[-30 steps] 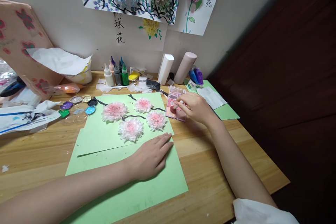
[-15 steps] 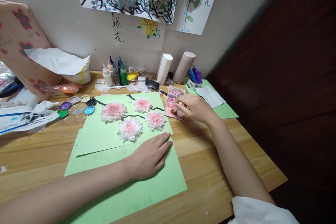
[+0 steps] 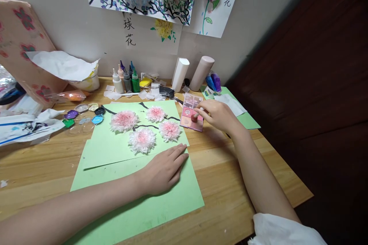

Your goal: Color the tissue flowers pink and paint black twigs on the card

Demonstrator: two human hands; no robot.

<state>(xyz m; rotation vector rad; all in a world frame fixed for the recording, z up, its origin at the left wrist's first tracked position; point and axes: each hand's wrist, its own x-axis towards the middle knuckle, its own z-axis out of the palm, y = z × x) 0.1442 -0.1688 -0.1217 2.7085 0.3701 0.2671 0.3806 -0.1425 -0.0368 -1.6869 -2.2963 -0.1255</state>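
Right hand pinches the brush, head down at the palette, handle slanting up rightward to my fingers. Left hand flat, grasping nothing, farther from the palette. Paper flowers left of the palette.

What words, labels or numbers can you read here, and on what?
"球花": yellow-flower paper; the character above is partly covered.
"球花": pink-flower paper; the character above is cut off by the picture edge.
Green-marked white item: too small and blurred to read.
No readable numbers.
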